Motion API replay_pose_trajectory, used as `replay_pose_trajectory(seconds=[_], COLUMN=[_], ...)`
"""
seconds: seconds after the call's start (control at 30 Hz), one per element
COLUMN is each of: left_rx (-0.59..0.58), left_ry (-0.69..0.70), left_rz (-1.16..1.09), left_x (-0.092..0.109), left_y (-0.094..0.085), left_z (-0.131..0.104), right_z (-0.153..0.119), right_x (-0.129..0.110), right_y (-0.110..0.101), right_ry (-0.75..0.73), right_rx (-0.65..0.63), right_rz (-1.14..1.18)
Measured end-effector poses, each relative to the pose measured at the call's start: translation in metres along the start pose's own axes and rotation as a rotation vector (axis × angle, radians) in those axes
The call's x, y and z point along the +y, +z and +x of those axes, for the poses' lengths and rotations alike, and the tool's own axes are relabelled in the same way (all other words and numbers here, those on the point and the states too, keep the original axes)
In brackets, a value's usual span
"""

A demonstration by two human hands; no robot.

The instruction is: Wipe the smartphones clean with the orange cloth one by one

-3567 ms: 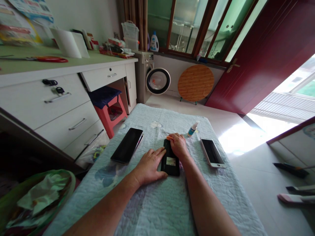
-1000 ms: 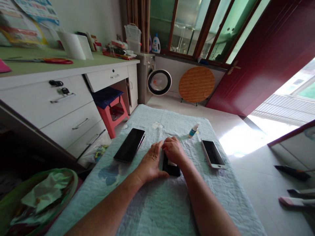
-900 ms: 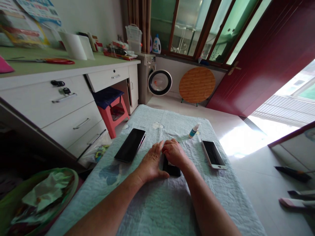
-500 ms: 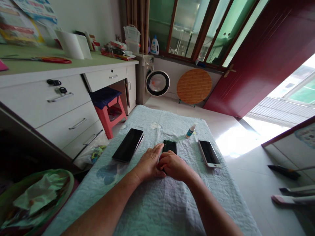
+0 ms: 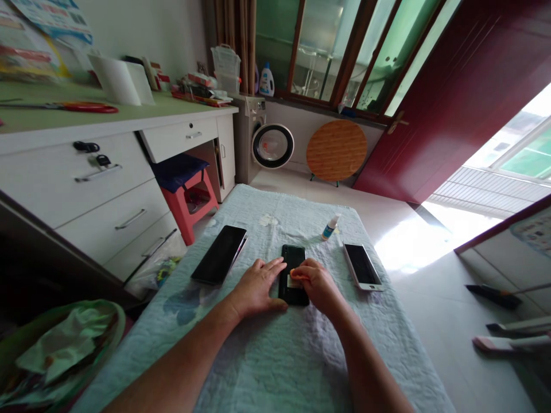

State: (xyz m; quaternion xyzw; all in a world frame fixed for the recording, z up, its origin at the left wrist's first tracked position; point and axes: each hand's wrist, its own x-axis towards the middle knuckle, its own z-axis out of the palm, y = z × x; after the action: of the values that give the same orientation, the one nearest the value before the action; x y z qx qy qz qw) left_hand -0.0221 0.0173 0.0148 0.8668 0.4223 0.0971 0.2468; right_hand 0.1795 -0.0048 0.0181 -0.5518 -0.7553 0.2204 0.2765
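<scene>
A dark phone (image 5: 293, 295) lies back up on the quilt, its camera end pointing away from me. My left hand (image 5: 260, 287) rests flat along its left edge, fingers stretched out and thumb apart near the lower corner. Pinched in my right hand (image 5: 317, 282) is a small orange piece (image 5: 298, 276), pressed over the middle of the phone's back. A pale rectangular patch shows right under it; whether the two are one thing I cannot tell. To the left lies a larger black-screened device (image 5: 220, 254), and to the right a white phone (image 5: 363, 266), screen up.
A small spray bottle (image 5: 330, 228) stands beyond the phones on the blue quilt (image 5: 267, 355). At left are a white desk with drawers (image 5: 103, 183), a red stool (image 5: 183, 209) and a bin (image 5: 114, 327). An open-doored washing machine (image 5: 249, 137) stands ahead.
My right hand has moved right, off my left hand, uncovering the orange piece and more of the phone's back. My left fingers are now more spread. The whole view has shifted slightly.
</scene>
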Motion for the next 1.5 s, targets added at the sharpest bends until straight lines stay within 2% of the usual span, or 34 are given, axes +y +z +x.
replay_pose_trajectory(seconds=[0.17,0.3,0.5,0.7,0.83,0.97,1.5], left_rx=[0.023,0.042,0.068,0.042,0.028,0.026,0.024], left_ry=[-0.002,-0.001,-0.007,-0.009,-0.027,-0.023,-0.004], left_rz=[0.010,-0.012,-0.031,-0.024,-0.019,-0.008,0.042], left_x=[0.000,-0.001,-0.002,-0.002,-0.001,-0.001,-0.002], left_y=[0.002,0.004,0.008,0.008,0.007,0.007,0.007], left_z=[0.000,0.000,0.001,0.002,0.002,0.002,0.002], right_z=[0.017,0.024,0.025,0.014,0.005,0.004,0.024], right_x=[0.015,0.018,0.014,-0.001,-0.016,-0.020,0.004], right_y=[0.011,0.019,0.025,0.010,0.003,0.004,0.020], right_ry=[0.025,0.012,-0.076,-0.210,-0.243,-0.232,-0.039], right_rx=[0.167,0.182,0.101,-0.010,-0.102,-0.109,-0.012], right_rz=[-0.126,-0.210,-0.212,-0.102,-0.086,-0.111,-0.236])
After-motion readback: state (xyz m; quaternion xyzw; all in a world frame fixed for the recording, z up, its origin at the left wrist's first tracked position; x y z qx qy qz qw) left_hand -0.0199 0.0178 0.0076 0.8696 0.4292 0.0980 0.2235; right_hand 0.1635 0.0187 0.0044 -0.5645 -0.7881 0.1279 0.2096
